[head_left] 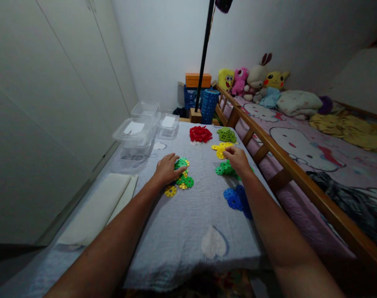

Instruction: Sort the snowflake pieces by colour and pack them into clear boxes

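Observation:
My left hand (167,169) rests at the left side of a mixed pile of green and yellow interlocking discs (188,181), thumb and fingers apart over it. A loose yellow disc (170,191) lies just below that hand. My right hand (237,159) is at the yellow disc pile (221,147), its fingertips pinched on a yellow disc at the pile's near edge. Beneath the right hand is a green disc pile (225,167), partly covered. Closer to me lie blue discs (233,199), partly hidden by my right forearm. Red pieces (200,133) and light-green discs (226,134) are heaped farther back.
Clear plastic containers (135,136) stand at the table's back left, with a folded cream cloth (98,207) in front. A wooden bed rail (263,142) runs along the right side. A black pole (204,58) and a blue foam roller (209,106) stand behind the table.

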Tool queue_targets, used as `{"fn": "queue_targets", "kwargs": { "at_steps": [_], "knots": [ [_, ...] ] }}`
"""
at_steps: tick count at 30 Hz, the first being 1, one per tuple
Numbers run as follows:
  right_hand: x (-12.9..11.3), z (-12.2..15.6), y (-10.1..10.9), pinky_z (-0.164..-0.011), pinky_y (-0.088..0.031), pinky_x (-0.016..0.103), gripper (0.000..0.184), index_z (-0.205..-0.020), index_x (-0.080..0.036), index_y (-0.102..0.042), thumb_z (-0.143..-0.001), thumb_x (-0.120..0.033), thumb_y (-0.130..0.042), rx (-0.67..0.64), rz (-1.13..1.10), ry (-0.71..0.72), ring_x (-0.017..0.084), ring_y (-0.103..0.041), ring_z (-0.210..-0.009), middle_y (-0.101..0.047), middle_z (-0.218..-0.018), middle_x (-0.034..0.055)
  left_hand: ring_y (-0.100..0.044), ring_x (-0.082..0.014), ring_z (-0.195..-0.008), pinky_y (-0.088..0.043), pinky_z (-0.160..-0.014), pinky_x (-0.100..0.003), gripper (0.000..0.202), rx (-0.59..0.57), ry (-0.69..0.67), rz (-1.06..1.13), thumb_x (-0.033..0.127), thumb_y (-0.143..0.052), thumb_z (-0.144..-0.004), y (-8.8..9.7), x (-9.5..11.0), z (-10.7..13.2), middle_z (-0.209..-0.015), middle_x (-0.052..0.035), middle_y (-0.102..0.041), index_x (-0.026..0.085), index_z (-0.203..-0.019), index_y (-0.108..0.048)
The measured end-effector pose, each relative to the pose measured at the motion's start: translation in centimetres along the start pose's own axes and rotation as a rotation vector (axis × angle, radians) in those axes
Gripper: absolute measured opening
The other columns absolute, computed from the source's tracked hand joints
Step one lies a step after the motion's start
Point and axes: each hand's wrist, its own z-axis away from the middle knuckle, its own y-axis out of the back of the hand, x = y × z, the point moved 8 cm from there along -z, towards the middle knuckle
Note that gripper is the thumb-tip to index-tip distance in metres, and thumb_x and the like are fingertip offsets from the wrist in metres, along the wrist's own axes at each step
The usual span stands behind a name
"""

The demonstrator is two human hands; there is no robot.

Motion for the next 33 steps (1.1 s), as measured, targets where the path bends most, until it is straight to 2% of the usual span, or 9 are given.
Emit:
{"fn": "queue_targets", "kwargs": {
  "at_steps": [2,5,11,16,20,24,29,33],
  "knots": [
    [2.3,-1.5,2.6,-0.062,-0.044,0.025,0.017,-0.076,-0.017,-0.066,-0.067,-0.031,-0.064,0.111,-0.034,-0.109,0.015,-0.057,-0.064,-0.064,-0.066,-0.0017,-0.05,-0.0321,-0.138,-0.038,-0.115,-0.048,0.055,-0.034,-0.002,0.024,0.052,-0.058,-0.091,-0.7,-0.2,-0.1,-0.147,-0.0153,-0.057,0.019,-0.135,-0.061],
    [5.3,-2.8,5.1,-0.058,-0.045,0.023,0.014,-0.075,-0.017,-0.065,-0.063,-0.025,-0.064,0.17,-0.053,-0.253,0.013,-0.057,-0.059,-0.062,-0.063,-0.0031,-0.055,-0.0323,-0.132,-0.039,-0.112,-0.049,0.054,-0.057,-0.009,0.031,0.054,-0.056,-0.091,-1.0,-0.3,0.2,-0.134,-0.0131,-0.067,0.021,-0.134,-0.062],
    [8.1,-4.8,7.5,-0.05,-0.044,0.021,0.009,-0.072,-0.017,-0.064,-0.063,-0.015,-0.063,0.258,0.035,-0.354,0.013,-0.057,-0.052,-0.059,-0.056,-0.0023,-0.045,-0.0375,-0.142,-0.033,-0.115,-0.056,0.056,-0.065,-0.03,0.02,0.053,-0.058,-0.09,-1.1,0.1,0.7,-0.142,-0.0132,-0.063,0.022,-0.136,-0.062],
    [9.8,-7.0,8.9,-0.058,-0.051,0.025,0.014,-0.072,-0.015,-0.07,-0.062,-0.01,-0.061,0.363,0.193,-0.383,0.018,-0.063,-0.061,-0.063,-0.058,0.002,-0.044,-0.0369,-0.144,-0.03,-0.117,-0.057,0.057,-0.098,-0.042,0.033,0.053,-0.057,-0.09,-1.1,0.2,1.0,-0.145,-0.0118,-0.062,0.023,-0.139,-0.06],
    [10.5,-8.3,8.9,-0.074,-0.055,0.029,0.022,-0.079,-0.015,-0.076,-0.064,-0.011,-0.061,0.369,0.343,-0.363,0.022,-0.069,-0.079,-0.075,-0.077,0.0074,-0.044,-0.0359,-0.144,-0.03,-0.118,-0.055,0.058,-0.103,-0.061,0.059,0.054,-0.056,-0.09,-1.1,0.0,1.2,-0.146,-0.0115,-0.061,0.022,-0.138,-0.061],
    [10.5,-8.9,7.9,-0.082,-0.054,0.029,0.029,-0.089,-0.015,-0.079,-0.069,-0.011,-0.059,0.319,0.462,-0.334,0.022,-0.07,-0.088,-0.078,-0.094,0.01,-0.047,-0.0352,-0.141,-0.032,-0.117,-0.055,0.057,-0.084,-0.082,0.073,0.054,-0.056,-0.089,-1.0,-0.1,1.2,-0.143,-0.0111,-0.063,0.023,-0.136,-0.062],
    [10.1,-8.7,7.0,-0.087,-0.052,0.03,0.033,-0.097,-0.013,-0.08,-0.073,-0.009,-0.057,0.259,0.583,-0.304,0.024,-0.07,-0.095,-0.078,-0.101,0.0141,-0.046,-0.0355,-0.141,-0.03,-0.118,-0.056,0.059,-0.088,-0.083,0.073,0.055,-0.054,-0.089,-1.0,-0.1,1.3,-0.143,-0.0117,-0.063,0.022,-0.137,-0.061],
    [9.9,-8.3,6.7,-0.087,-0.05,0.03,0.03,-0.094,-0.014,-0.081,-0.073,-0.008,-0.059,0.211,0.643,-0.273,0.025,-0.07,-0.097,-0.078,-0.099,0.0144,-0.045,-0.036,-0.142,-0.03,-0.117,-0.055,0.062,-0.099,-0.08,0.074,0.056,-0.054,-0.089,-1.0,0.0,1.3,-0.144,-0.0124,-0.062,0.021,-0.139,-0.06]
  ]
}}
